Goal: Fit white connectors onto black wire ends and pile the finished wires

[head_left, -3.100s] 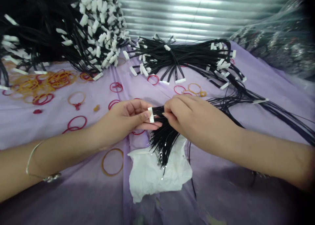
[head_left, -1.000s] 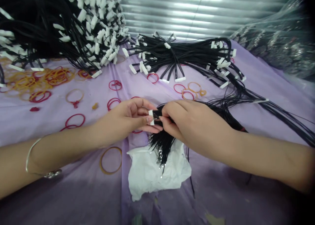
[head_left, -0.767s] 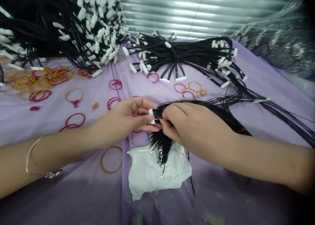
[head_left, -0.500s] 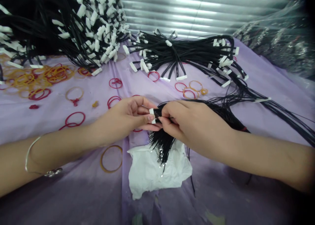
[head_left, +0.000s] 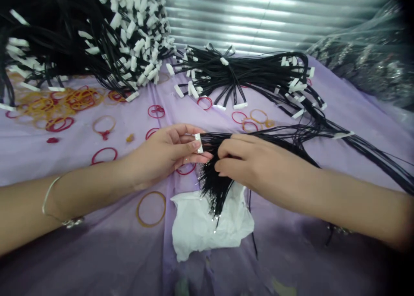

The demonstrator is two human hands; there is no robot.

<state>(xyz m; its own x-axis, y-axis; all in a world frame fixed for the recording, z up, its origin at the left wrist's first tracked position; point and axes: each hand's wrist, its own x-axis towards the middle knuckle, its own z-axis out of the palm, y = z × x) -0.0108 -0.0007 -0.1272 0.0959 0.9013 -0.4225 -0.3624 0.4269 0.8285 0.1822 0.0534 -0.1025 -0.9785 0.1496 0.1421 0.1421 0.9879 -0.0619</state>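
Observation:
Between thumb and fingers, my left hand (head_left: 174,151) pinches a white plug connector (head_left: 198,143), with a row of black wires running out of it to the right. My right hand (head_left: 255,160) is just right of the connector, its fingers curled on the black wires (head_left: 216,186); the exact grip is partly hidden. The loose ends of that bundle carry small shiny metal terminals (head_left: 213,212). They fan downward over a crumpled white cloth or paper (head_left: 210,240).
A large heap of black cables with white connectors (head_left: 139,50) stands at the back left. Another tied cable bundle (head_left: 255,71) lies behind my hands. Rubber bands (head_left: 77,99) are scattered on the purple cloth (head_left: 106,244). A clear plastic bag (head_left: 371,54) is at the back right.
My right hand has moved back from the connector, slightly right and down onto the loose wires. The connector has turned a little in my left hand. The whole view has shifted slightly.

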